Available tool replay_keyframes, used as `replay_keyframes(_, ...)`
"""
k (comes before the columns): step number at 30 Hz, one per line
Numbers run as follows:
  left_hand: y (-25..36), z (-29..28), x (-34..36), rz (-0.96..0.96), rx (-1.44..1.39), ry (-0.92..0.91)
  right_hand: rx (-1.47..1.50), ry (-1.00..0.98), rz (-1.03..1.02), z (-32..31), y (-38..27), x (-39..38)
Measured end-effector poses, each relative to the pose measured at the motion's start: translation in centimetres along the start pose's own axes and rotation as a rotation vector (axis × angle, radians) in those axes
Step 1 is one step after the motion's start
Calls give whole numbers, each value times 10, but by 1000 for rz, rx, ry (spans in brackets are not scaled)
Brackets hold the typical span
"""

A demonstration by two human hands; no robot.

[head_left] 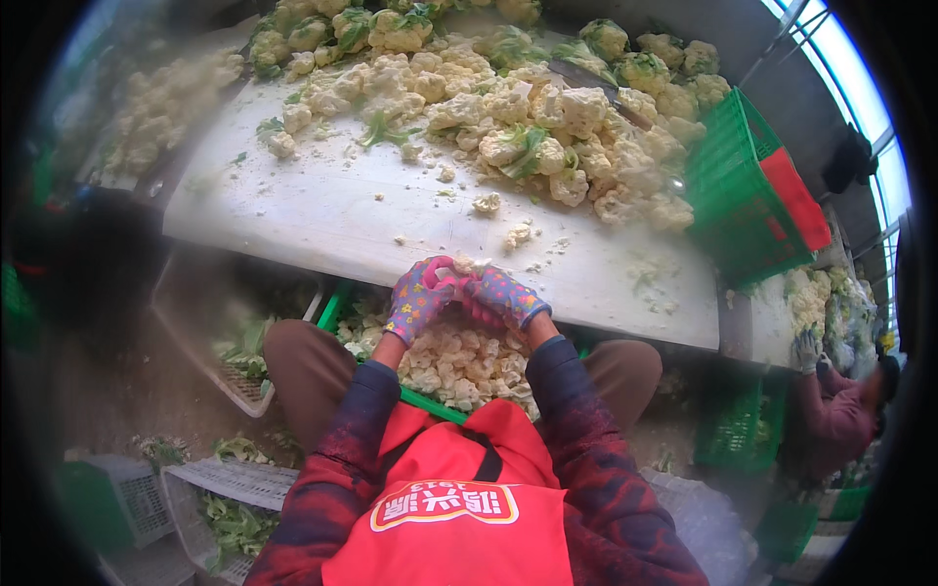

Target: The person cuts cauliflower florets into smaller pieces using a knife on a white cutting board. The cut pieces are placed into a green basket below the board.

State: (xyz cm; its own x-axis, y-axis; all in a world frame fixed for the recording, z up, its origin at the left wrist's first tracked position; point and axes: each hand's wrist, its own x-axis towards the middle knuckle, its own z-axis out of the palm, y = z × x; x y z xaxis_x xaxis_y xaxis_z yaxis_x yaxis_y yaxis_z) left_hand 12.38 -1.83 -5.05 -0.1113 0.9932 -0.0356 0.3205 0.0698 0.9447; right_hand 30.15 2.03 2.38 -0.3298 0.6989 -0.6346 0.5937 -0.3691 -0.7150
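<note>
Both my hands wear floral gloves with pink fingers and meet at the near edge of the white table (293, 205). My left hand (418, 298) is closed round a small pale cauliflower piece (470, 265), most of it hidden by the fingers. My right hand (506, 295) closes on the same piece from the other side. Just below them, between my knees, a green crate (430, 405) holds many cut cauliflower florets (464, 366). Loose florets (518, 235) and crumbs lie on the table just beyond my hands.
A heap of cauliflower (576, 117) covers the table's far side, with a knife (586, 78) lying on it. A green crate (728, 186) stands at the right. White crates (234, 479) with leaves sit lower left. Another person (835, 415) works at far right.
</note>
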Motion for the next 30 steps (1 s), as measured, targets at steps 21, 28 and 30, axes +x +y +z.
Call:
replay_keyframes(21, 9, -12, -17, 656, 646, -95, -198, -126, -162, -40, 44, -30)
replay_keyframes(28, 70, -48, 218, 679, 522, 287, -76, 226, -331, -65, 50, -40)
replay_keyframes(30, 80, -33, 286, 658, 821, 227, 37, 160, -178, -60, 47, -33)
